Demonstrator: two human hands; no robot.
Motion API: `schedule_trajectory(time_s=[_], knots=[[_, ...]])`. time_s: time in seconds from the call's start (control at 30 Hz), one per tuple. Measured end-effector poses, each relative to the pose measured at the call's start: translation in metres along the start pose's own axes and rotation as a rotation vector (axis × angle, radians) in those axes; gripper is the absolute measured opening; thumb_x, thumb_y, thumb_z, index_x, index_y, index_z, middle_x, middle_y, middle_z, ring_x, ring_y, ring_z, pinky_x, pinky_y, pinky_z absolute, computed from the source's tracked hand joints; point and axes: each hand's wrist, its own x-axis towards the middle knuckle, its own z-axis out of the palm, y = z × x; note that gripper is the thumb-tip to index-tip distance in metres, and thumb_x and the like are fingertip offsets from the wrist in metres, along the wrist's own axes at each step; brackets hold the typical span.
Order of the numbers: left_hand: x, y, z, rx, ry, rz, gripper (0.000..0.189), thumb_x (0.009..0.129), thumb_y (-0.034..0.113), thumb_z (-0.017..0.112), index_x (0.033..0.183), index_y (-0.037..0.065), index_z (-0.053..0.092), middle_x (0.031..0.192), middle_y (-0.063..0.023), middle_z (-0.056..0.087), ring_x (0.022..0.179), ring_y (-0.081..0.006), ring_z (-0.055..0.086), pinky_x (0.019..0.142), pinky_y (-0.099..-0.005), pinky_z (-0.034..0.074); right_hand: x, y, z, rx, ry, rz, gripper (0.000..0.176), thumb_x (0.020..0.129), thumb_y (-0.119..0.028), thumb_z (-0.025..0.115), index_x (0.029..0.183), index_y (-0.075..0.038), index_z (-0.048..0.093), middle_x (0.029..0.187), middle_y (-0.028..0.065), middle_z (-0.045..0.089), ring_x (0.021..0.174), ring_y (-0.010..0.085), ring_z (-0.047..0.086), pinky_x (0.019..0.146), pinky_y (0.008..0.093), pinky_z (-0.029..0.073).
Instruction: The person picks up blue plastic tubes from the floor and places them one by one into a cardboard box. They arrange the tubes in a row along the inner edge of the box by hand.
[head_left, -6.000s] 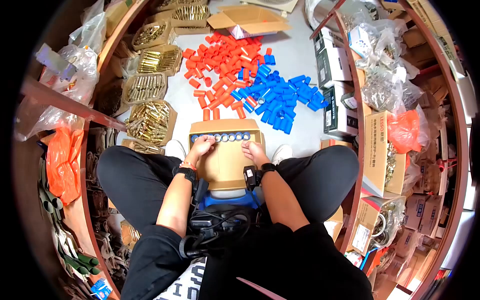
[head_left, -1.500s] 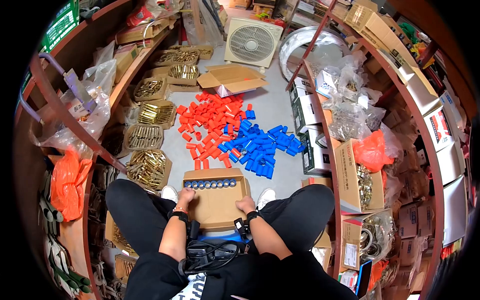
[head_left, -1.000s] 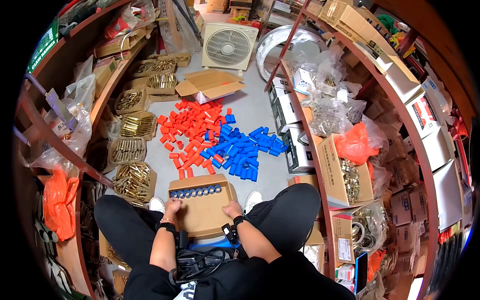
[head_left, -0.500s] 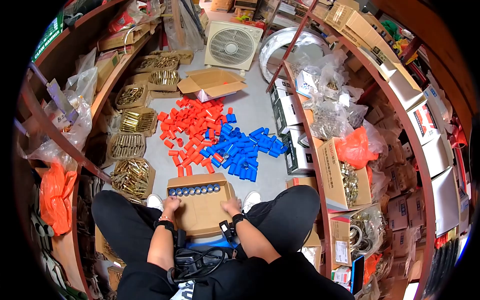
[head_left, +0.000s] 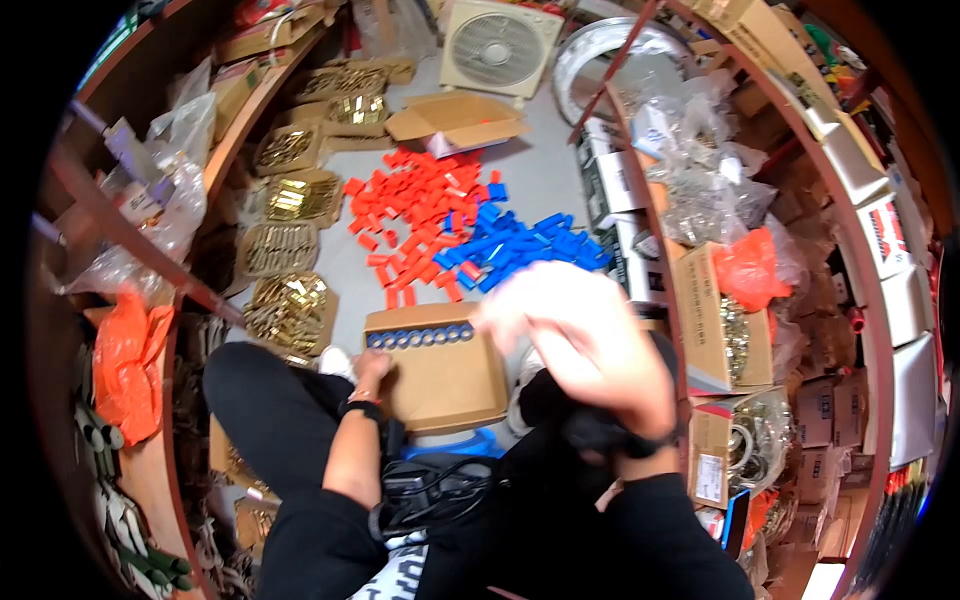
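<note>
A shallow open cardboard box [head_left: 446, 385] sits on the floor between my legs. Along its far wall stands a single row of blue pipe couplings [head_left: 418, 337], their round ends facing up. My left hand [head_left: 372, 372] grips the box's left wall. My right hand [head_left: 590, 335] is raised close to the camera, overexposed and blurred, and covers the box's far right corner in this view; its fingers do not show clearly. Beyond the box lie loose piles of red couplings [head_left: 425, 200] and blue couplings [head_left: 530, 245] on the grey floor.
An open carton [head_left: 460, 122] and a box fan [head_left: 498, 48] stand past the piles. Boxes of brass-coloured hardware [head_left: 290, 310] line the left side. Shelving holds cartons and an orange bag [head_left: 750, 270] on the right. Another orange bag [head_left: 130, 365] hangs at left.
My right hand has left the box's right side and risen toward the camera. My left hand stays on the left wall. The view has shifted, so the scene sits further right and higher.
</note>
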Motion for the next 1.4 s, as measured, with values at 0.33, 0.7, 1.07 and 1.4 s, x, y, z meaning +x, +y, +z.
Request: schedule_trajectory(time_s=[0.33,0.7,1.07,1.4], knots=[[-0.020,0.012,-0.014,-0.132,-0.022,-0.030,0.034,0.063,0.027,0.047,0.092,0.011,0.057,0.104,-0.0207,0.045,0.096,-0.0311,0.045,0.085,-0.0314,0.034,-0.032,-0.117,0.014,-0.556,0.143,-0.345,0.031,0.033,-0.011,0.038,0.056,0.003,0.054,0.054,0.0070,0.048,0.052,0.0170,0.047,0.060,0.0270,0.045],[-0.029,0.017,-0.022,-0.281,-0.027,0.000,0.027,0.058,0.021,0.051,0.077,0.005,0.060,0.086,-0.0161,0.058,0.088,-0.0256,0.053,0.079,-0.0300,0.039,-0.052,-0.142,0.028,-0.669,-0.043,0.081,0.025,0.041,-0.010,0.054,0.060,0.006,0.052,0.056,0.0072,0.049,0.053,0.0167,0.048,0.051,0.0233,0.042],[-0.027,0.016,-0.022,-0.185,0.026,0.026,0.031,0.061,0.026,0.049,0.080,0.004,0.059,0.083,-0.0155,0.058,0.083,-0.0255,0.055,0.074,-0.0303,0.040,-0.051,-0.132,0.037,-0.510,-0.157,-0.075,0.018,0.044,-0.011,0.054,0.056,0.002,0.052,0.055,0.0089,0.050,0.049,0.0180,0.048,0.044,0.0264,0.039],[0.005,-0.006,-0.004,-0.347,-0.109,0.115,0.025,0.059,0.026,0.054,0.074,0.006,0.059,0.078,-0.0111,0.060,0.076,-0.0219,0.056,0.069,-0.0286,0.042,-0.029,-0.117,0.056,-0.370,-0.336,-0.202,0.013,0.047,-0.013,0.054,0.053,-0.001,0.052,0.054,0.0105,0.051,0.046,0.0191,0.049,0.038,0.0292,0.036]])
